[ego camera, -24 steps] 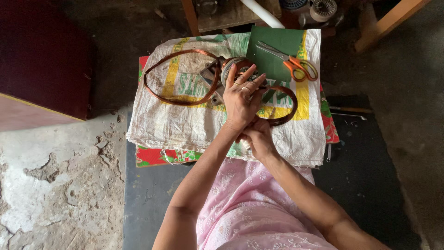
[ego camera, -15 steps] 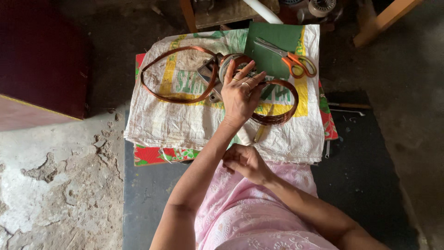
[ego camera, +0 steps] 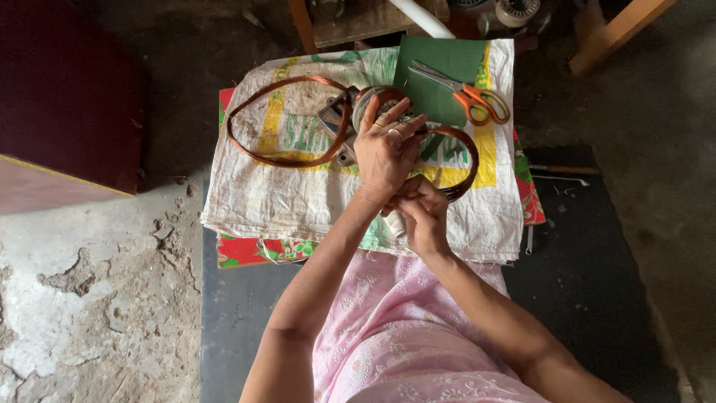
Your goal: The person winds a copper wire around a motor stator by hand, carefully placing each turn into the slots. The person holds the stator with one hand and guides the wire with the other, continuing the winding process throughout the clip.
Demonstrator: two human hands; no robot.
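Head view: left hand [ego camera: 386,149], fingers spread, presses flat on metal motor part [ego camera: 350,119] atop woven sack [ego camera: 298,201], hiding its centre. Right hand [ego camera: 424,213] curls round small white object, mostly hidden; kind unclear. Copper wire loops [ego camera: 287,119] flank part; scissors [ego camera: 466,93] w/ orange handles nearby.

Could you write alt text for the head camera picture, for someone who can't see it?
Seen from above, a person's left hand rests on a round metal motor part wound with copper wire, while the right hand grips something pale beside it. Both lie on a white woven sack, with orange-handled scissors on a green card.
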